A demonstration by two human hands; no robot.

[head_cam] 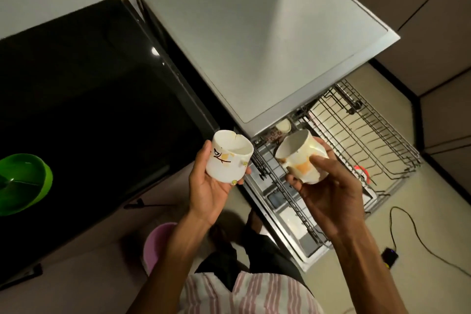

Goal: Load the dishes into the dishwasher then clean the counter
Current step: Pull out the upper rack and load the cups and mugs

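My left hand [211, 186] grips a white mug with a dark drawing [228, 160], held upright in front of the black counter's edge. My right hand [328, 186] grips a second white mug with orange marks [300, 158], tilted with its mouth toward the upper left, above the pulled-out wire rack [369, 135] of the dishwasher [267, 33]. Two cups [280, 129] sit at the back of the rack under the dishwasher's grey top. A red and white item [363, 172] lies lower down, seen through the rack's wires.
A black counter [89, 97] fills the left, with a green bowl [23, 183] at its left edge. A pink bucket [158, 245] stands on the floor below. A black cable and small device [390, 257] lie on the floor at right. Cabinets line the right side.
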